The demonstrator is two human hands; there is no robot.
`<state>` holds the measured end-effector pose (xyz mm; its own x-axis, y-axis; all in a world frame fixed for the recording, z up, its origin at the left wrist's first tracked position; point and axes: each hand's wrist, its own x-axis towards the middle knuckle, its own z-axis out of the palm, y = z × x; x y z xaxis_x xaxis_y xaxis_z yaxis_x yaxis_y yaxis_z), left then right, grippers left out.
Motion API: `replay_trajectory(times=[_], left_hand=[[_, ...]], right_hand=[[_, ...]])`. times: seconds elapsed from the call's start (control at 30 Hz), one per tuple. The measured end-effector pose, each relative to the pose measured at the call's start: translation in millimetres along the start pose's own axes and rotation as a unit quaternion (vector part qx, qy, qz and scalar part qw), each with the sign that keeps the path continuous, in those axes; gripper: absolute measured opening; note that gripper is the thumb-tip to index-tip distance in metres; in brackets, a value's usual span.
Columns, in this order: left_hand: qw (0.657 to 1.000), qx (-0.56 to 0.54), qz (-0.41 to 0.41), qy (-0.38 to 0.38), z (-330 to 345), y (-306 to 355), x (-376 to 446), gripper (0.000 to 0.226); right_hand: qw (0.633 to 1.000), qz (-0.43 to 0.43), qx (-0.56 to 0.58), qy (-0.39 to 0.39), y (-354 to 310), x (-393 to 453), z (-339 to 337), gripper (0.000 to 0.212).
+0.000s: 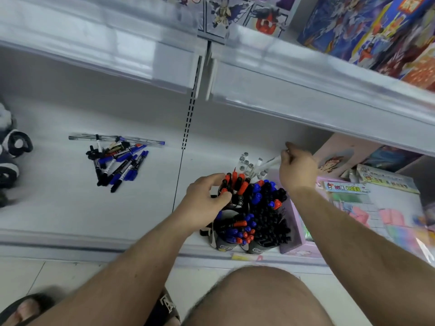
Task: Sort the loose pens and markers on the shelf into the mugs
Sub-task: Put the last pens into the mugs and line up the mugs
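Several mugs packed with red, blue and black markers (pixel 256 208) stand at the front of the white shelf (pixel 70 208). My left hand (pixel 207 198) grips the red-capped markers in the left rear mug. My right hand (pixel 297 167) pinches a white marker (pixel 270 162) slanted over the back mug of white pens (pixel 247 164). A loose pile of blue, black and red pens and markers (pixel 117 161) lies further left on the shelf.
A pink box (pixel 295 229) and pastel stationery packs (pixel 376 203) crowd the right side. A dark plush toy (pixel 11 156) sits at the far left. An upper shelf edge (pixel 306 90) overhangs. My knee (pixel 254 297) is below the shelf front.
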<state>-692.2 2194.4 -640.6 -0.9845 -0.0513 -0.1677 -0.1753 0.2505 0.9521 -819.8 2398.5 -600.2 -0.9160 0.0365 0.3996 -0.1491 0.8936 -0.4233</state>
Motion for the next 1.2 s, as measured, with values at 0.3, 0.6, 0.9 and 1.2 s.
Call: replay_trajectory(times=[0.3,0.6,0.9,1.2], left_hand=[[0.999,-0.006,-0.035,0.005,-25.0,-18.5,-0.2,0.045],[0.999,0.012,-0.036,-0.026,-31.9,-23.2,-2.2,0.047],[0.98,0.151,-0.023,-0.124,-70.6,5.6,-11.8,0.048],[0.959,0.263,-0.085,-0.057,-195.9,15.1,-14.4,0.03]], right_hand=[[0.981,0.04,-0.085,-0.171,15.9,6.1,70.1,0.032],[0.922,-0.034,-0.263,-0.282,20.1,-4.8,80.0,0.069],[0.902,-0.272,-0.19,-0.276,-74.0,-16.9,70.9,0.065],[0.765,-0.413,-0.229,-0.438,-201.7,-43.3,88.6,0.054]])
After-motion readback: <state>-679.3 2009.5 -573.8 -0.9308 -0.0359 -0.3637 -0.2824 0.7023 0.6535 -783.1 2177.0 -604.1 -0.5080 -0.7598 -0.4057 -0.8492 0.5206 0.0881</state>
